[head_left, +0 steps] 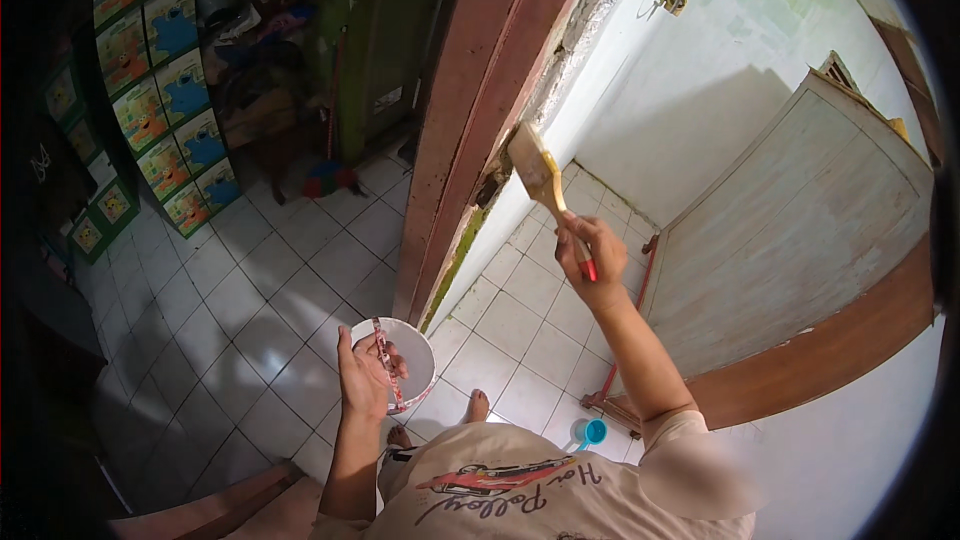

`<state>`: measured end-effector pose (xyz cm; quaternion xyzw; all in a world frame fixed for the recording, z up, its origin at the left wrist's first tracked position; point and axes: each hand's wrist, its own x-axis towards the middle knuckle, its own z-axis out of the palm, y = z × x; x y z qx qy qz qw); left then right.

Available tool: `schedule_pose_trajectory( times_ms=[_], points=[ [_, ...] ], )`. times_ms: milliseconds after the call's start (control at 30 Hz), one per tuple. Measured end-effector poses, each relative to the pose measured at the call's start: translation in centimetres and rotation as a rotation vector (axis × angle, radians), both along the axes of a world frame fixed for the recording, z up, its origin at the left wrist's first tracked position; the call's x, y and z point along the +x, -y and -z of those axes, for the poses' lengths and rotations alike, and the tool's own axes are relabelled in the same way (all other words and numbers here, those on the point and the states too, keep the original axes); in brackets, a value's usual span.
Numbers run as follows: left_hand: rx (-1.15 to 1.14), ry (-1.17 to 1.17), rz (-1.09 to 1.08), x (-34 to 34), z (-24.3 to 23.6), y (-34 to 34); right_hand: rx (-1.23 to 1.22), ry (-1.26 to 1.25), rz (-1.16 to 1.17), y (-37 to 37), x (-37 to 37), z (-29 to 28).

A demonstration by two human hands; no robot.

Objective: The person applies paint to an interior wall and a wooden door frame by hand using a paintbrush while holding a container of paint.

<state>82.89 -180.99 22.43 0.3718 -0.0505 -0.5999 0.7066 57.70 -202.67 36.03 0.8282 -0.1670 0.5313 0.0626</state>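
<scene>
My right hand (595,255) is raised, wrapped round the handle of a wide flat paintbrush (540,165) with a red tip on its handle. The brush's bristles are at the rough, chipped edge of a white wall (575,70), beside a reddish-brown door frame (455,130). Lower down, my left hand (365,375) holds a white bucket (422,360) by its red-and-white patterned handle (382,345), with fingers curled under it. The part of the bucket's inside that shows is pale; what lies at its bottom cannot be made out.
A large grey wooden panel with a brown edge (790,230) stands at the right. Near my feet on the tiled floor (510,320) sits a teal dipper (592,432). Drawers with cartoon pictures (165,90) stand far left, and a broom (330,178) rests beyond the frame.
</scene>
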Motion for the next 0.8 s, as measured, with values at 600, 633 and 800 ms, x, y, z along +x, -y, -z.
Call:
schedule_pose_trajectory(
  times_ms=[600, 633, 800],
  points=[
    [0.031, 0.025, 0.011, 0.0, -0.6, 0.7, 0.139, 0.044, 0.034, -3.0, -2.1, 2.6],
    [0.021, 0.029, 0.018, 0.1, -0.8, 0.7, 0.212, 0.123, 0.039, -3.6, -2.5, 2.8],
    [0.056, 0.056, 0.067, -0.1, -2.0, 1.1, 0.414, 0.256, -0.136, -8.0, -3.4, 2.3]
  ],
)
